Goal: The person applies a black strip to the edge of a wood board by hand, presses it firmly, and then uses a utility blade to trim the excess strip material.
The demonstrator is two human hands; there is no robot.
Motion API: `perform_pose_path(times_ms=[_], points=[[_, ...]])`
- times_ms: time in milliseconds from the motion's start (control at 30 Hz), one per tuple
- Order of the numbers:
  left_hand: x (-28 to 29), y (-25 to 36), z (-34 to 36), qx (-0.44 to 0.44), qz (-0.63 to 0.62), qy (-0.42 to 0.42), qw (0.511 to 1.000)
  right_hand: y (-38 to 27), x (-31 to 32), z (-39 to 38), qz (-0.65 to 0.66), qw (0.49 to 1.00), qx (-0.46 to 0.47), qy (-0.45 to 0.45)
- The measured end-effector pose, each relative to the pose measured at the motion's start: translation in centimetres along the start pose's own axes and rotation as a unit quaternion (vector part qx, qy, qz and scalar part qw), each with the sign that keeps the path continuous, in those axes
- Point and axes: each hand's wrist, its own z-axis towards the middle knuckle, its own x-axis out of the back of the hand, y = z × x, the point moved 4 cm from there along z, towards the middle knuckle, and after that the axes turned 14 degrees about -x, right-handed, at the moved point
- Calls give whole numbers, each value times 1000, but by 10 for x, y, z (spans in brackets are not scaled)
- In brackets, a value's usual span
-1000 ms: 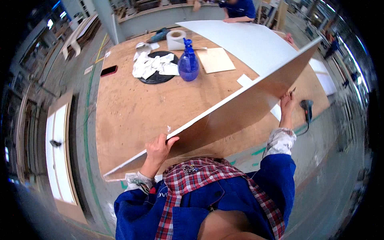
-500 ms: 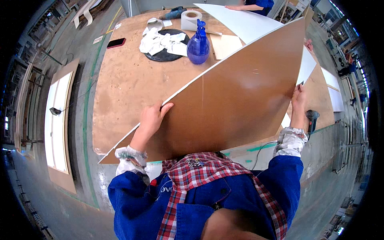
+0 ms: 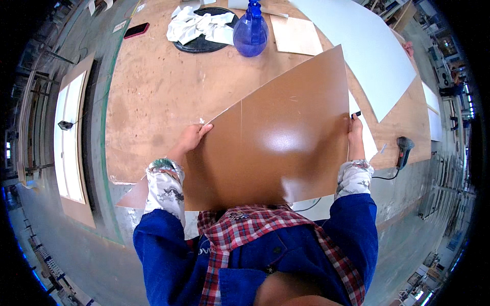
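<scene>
Over the near part of the light-brown wooden table, the thin brown flat panel with glossy face is held tilted, its lower side beside the red plaid apron. Compared with half a second ago, its far corner has come nearer to the person, and the large flat white sheet behind it is now more uncovered. In my judgement, this makes the brown face easy to look at, while both hands must carry the balance.

The left hand is clamped on the upper left edge, with thumb upon the brown face. The right hand grips the right edge, near a small dark object which I cannot identify; its fingers are partly hidden.

At lower left, the panel's corner reaches beyond the table's edge. Toward the left there is wide room over the wood, up to the blue spray bottle. On the right it seems tighter: the white sheet is just beside the far corner, and the dark pistol-shaped tool lies near the table's edge, apart from the hand.
</scene>
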Motion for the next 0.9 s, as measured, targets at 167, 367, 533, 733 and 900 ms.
perform_pose_path(times_ms=[167, 367, 533, 733, 900], points=[[-10, -17, 8, 24, 19, -39, 999, 23, -6, 11, -10, 999, -23, 44], [-18, -25, 11, 36, -25, -1, 999, 36, -8, -3, -26, 991, 59, 120], [-21, -24, 7, 67, 19, 93, 993, 36, -21, -31, -55, 975, 171, 128], [-24, -6, -1, -64, 169, 226, 957, 57, -91, -87, -204, 919, 332, 57], [-31, -2, -5, 5, 190, 235, 953, 100, -177, -115, -292, 886, 358, 35]])
